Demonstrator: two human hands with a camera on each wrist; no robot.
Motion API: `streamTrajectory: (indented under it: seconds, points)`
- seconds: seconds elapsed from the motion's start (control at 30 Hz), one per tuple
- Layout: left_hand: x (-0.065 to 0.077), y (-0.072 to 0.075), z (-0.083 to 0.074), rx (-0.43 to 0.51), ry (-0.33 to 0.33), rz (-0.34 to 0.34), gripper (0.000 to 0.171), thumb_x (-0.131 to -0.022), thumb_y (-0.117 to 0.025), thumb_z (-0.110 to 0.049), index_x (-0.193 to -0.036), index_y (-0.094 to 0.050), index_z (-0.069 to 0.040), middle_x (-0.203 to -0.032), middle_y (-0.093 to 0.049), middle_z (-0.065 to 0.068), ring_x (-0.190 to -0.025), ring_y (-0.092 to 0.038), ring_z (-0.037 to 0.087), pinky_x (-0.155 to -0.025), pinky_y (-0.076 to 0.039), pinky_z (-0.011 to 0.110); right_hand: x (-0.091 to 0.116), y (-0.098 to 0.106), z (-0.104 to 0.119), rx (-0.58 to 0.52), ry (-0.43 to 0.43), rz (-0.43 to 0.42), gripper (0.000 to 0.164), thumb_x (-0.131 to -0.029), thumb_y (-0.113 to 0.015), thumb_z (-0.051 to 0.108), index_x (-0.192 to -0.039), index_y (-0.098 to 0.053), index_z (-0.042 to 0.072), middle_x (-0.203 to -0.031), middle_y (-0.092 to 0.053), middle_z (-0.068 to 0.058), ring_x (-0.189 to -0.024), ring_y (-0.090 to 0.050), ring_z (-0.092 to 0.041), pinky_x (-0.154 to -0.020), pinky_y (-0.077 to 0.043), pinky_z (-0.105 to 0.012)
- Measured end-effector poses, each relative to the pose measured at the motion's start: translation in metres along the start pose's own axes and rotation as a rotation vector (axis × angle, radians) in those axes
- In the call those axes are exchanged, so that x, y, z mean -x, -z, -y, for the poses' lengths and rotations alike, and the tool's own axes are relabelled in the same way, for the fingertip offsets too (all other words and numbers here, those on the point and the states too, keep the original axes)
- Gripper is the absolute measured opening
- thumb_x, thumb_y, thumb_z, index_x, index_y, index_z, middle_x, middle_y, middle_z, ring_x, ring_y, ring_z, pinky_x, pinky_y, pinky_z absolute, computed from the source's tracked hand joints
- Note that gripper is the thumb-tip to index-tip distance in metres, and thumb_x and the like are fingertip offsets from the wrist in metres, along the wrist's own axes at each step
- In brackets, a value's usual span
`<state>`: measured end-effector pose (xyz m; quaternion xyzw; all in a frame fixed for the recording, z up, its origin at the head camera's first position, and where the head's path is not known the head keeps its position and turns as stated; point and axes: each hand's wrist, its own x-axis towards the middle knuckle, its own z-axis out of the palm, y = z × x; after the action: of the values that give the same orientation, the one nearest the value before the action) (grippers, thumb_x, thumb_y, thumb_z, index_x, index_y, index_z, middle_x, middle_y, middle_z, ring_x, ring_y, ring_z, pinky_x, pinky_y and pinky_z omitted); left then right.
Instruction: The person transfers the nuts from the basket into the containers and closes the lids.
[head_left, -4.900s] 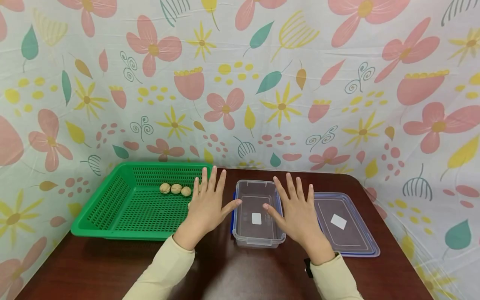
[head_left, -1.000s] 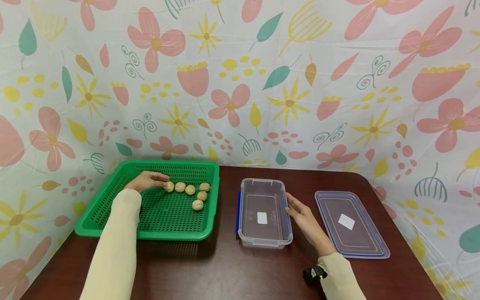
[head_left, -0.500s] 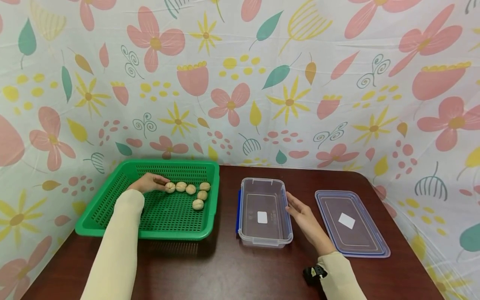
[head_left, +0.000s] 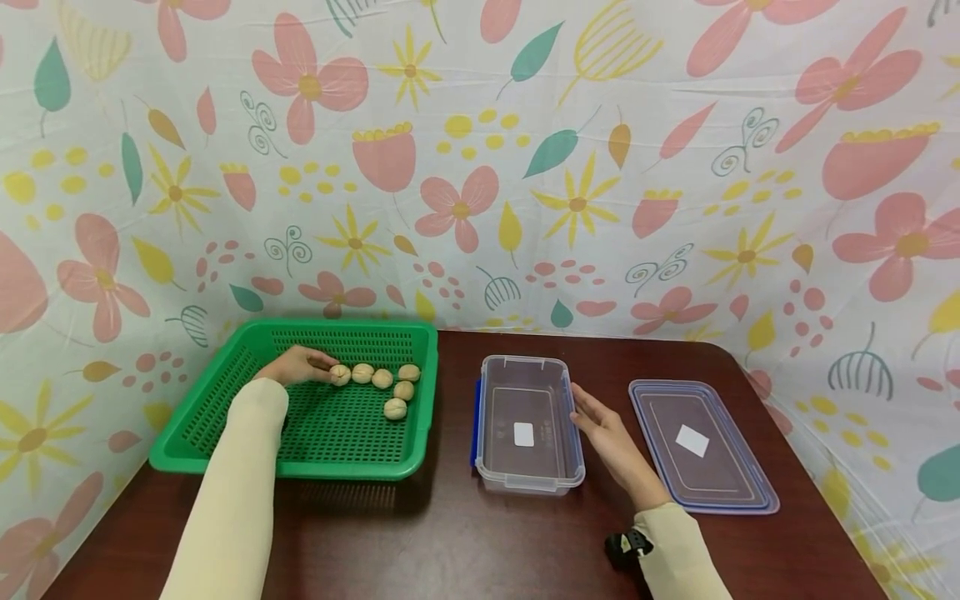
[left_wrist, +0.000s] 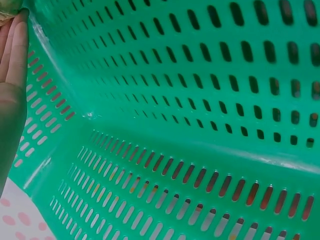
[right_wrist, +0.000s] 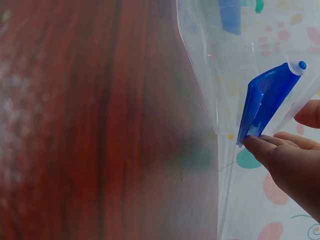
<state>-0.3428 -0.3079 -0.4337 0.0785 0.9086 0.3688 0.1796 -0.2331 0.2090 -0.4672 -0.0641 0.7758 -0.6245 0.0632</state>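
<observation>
A row of several walnuts (head_left: 382, 379) lies in the green plastic basket (head_left: 337, 471). At the row's left end, my left hand (head_left: 296, 365) pinches a walnut (head_left: 341, 375) with its fingertips, low inside the basket. In the left wrist view, that walnut (left_wrist: 7, 9) shows only at the top corner, against the left hand's fingers (left_wrist: 15, 52). My right hand (head_left: 611, 442) rests its nearly straight fingers against the right side of the clear lidless box (head_left: 517, 483). In the right wrist view, those fingers touch the box's blue side latch (right_wrist: 270, 97).
The box's clear lid (head_left: 701, 467), blue-edged, lies flat to the right of the right hand. Another blue latch (head_left: 476, 425) hangs on the box's left side. Everything stands on a dark wooden table (head_left: 450, 542), with a flowered cloth (head_left: 480, 167) behind.
Since the earliest frame, the spread hands have parted: the left went into the basket to the end walnut, the right to the box's side. Over the last second both hardly move.
</observation>
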Motion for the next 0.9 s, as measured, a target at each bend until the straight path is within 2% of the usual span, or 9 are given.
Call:
streamTrajectory:
  seconds: [0.13, 0.43, 0.73, 0.9]
  points:
    - [0.003, 0.002, 0.0, -0.008, 0.003, -0.026, 0.045, -0.09, -0.07, -0.027, -0.127, -0.062, -0.002, -0.134, -0.052, 0.024, -0.122, -0.048, 0.042, -0.098, -0.042, 0.057, -0.001, -0.001, -0.001, -0.004, 0.01, -0.001, 0.055, -0.102, -0.043, 0.005, -0.152, -0.021, -0.002, -0.156, -0.019, -0.02, -0.144, -0.018, -0.033, -0.115, -0.019, -0.049]
    - [0.003, 0.006, -0.004, 0.099, 0.002, -0.024, 0.048, -0.09, -0.07, -0.026, -0.13, -0.059, -0.002, -0.133, -0.055, 0.02, -0.125, -0.045, 0.041, -0.102, -0.039, 0.056, -0.001, -0.001, -0.002, -0.015, 0.017, -0.018, 0.055, -0.102, -0.043, 0.003, -0.151, -0.021, -0.003, -0.156, -0.021, -0.021, -0.144, -0.019, -0.032, -0.115, -0.02, -0.046]
    - [0.009, 0.008, -0.018, 0.118, -0.011, -0.027, 0.049, -0.09, -0.07, -0.024, -0.131, -0.058, -0.001, -0.132, -0.056, 0.02, -0.125, -0.045, 0.041, -0.103, -0.038, 0.056, 0.001, -0.001, -0.003, -0.017, 0.034, -0.023, 0.055, -0.101, -0.044, 0.002, -0.151, -0.022, -0.005, -0.155, -0.023, -0.023, -0.143, -0.02, -0.033, -0.114, -0.02, -0.046]
    - [0.009, 0.01, -0.02, 0.149, -0.01, -0.034, 0.05, -0.09, -0.07, -0.025, -0.133, -0.057, -0.001, -0.134, -0.054, 0.021, -0.128, -0.043, 0.041, -0.104, -0.038, 0.054, 0.001, -0.002, -0.002, -0.016, 0.036, -0.026, 0.054, -0.101, -0.044, 0.002, -0.151, -0.023, -0.004, -0.154, -0.024, -0.022, -0.143, -0.021, -0.032, -0.113, -0.022, -0.045]
